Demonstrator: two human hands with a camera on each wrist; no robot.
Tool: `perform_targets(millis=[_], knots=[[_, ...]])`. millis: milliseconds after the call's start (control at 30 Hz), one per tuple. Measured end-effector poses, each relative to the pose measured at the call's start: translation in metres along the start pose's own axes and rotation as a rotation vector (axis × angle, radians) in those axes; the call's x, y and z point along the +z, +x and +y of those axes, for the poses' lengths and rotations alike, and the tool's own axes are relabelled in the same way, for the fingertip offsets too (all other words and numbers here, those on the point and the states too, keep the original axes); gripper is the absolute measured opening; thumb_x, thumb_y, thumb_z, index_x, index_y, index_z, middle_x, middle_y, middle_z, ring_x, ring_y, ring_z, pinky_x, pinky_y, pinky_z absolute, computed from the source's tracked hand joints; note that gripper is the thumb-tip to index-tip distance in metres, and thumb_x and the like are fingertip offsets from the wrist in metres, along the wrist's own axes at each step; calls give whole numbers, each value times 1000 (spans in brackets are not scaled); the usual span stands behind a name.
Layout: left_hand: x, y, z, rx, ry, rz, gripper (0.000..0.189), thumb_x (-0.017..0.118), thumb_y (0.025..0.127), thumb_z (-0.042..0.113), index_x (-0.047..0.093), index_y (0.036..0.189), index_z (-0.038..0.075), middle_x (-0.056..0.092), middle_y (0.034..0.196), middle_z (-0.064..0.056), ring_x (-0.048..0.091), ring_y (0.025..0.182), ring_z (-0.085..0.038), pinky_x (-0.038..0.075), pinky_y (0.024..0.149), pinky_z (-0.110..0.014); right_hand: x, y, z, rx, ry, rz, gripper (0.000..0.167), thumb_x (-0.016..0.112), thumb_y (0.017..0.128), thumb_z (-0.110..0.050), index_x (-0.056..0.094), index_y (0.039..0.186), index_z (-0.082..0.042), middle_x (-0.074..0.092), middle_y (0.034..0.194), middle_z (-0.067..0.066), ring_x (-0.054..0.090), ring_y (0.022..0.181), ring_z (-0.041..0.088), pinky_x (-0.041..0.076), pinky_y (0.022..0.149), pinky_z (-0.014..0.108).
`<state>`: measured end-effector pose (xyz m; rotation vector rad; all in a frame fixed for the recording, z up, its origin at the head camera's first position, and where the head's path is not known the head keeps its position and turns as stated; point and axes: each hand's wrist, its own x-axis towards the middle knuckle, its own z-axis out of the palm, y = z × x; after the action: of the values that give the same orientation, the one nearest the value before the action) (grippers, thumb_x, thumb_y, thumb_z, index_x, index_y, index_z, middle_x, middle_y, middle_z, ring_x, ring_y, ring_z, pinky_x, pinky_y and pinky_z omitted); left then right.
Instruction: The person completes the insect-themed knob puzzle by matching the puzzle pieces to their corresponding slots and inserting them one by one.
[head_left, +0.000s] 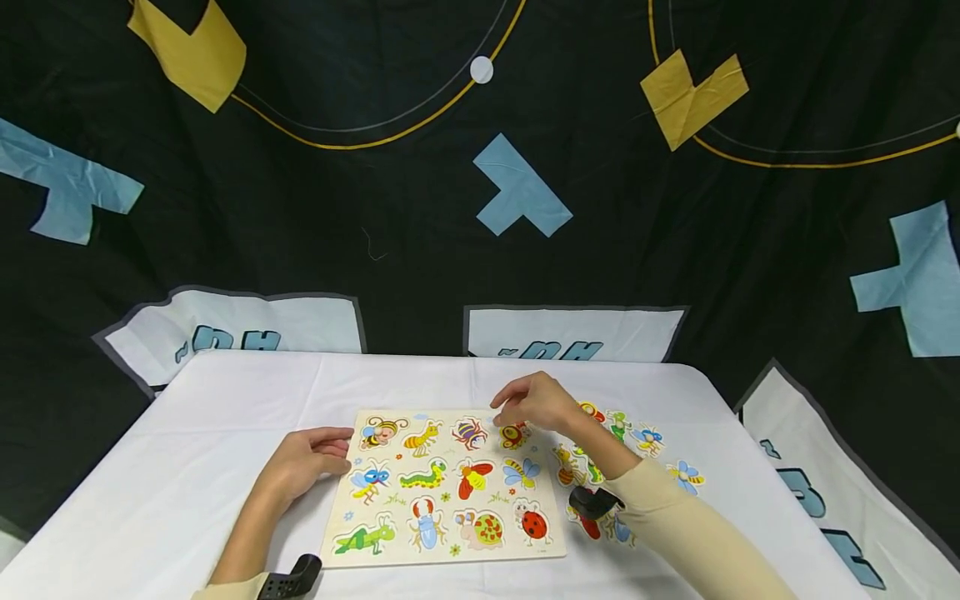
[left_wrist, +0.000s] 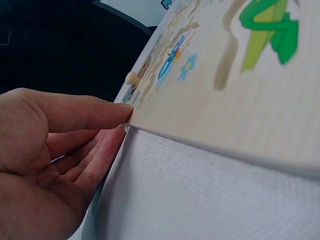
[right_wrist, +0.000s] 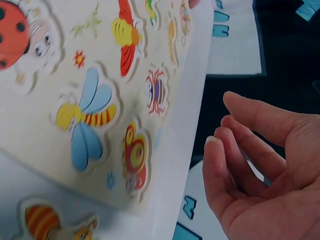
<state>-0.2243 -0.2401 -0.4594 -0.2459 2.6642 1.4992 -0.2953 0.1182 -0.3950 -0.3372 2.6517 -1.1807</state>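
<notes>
A pale wooden insect puzzle board [head_left: 405, 554] lies on the white table, with insect pictures inside cut outlines. My left hand [head_left: 303, 458] is at its left edge, near the far left corner. In the left wrist view, thumb and fingertips pinch the board's rim, and a small round knob [left_wrist: 132, 78] stands up just beyond. My right hand [head_left: 536, 402] hovers past the far right corner, above the butterfly picture [head_left: 515, 435]. Its fingers [right_wrist: 220, 160] are loosely bent, apart from the thumb, with nothing visible between them.
Several loose insect pieces lie right of the board, among them a blue-winged bee [head_left: 686, 476] and an orange-striped piece [right_wrist: 37, 220]. My right forearm partly covers them. White cloth [head_left: 187, 467] covers the table; a dark patterned curtain [head_left: 420, 225] hangs behind it.
</notes>
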Motion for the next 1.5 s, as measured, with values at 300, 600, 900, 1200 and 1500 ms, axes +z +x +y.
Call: perform_targets(millis=[300,600,900,1200,1500], knots=[[1,2,-1,20,-12,-4,61,81,75,3,63,133,-4,74,100,-7,64,85,-13,47,78,-27,-23,-11,25,-14,61,-72,23,83,80,-15,78,100,-5,70,78,1,61,73,17,53,81,46],[0,2,-3,-11,-5,-8,62,81,76,5,63,135,0,72,104,-7,64,89,-13,46,83,-29,-43,-20,53,13,65,-165,24,83,79,-14,77,100,-5,70,79,1,61,74,15,54,78,41],[1,1,-4,7,-4,2,60,81,77,5,63,134,-1,73,101,-7,64,86,-13,46,81,-29,-49,-29,76,20,69,-252,22,81,79,-11,76,98,-2,74,84,4,63,77,16,53,76,36],[0,1,-3,10,-10,1,60,81,77,6,63,134,0,73,103,-7,64,87,-12,45,83,-30,-48,-30,89,25,43,-287,23,84,76,-9,77,97,-5,74,84,2,63,78,15,50,77,32],[1,1,-5,6,-11,1,61,81,77,7,63,135,0,74,102,-6,64,87,-12,45,83,-30,-48,-32,96,26,93,-345,26,82,72,-3,77,97,0,74,86,6,63,77,14,50,75,29]])
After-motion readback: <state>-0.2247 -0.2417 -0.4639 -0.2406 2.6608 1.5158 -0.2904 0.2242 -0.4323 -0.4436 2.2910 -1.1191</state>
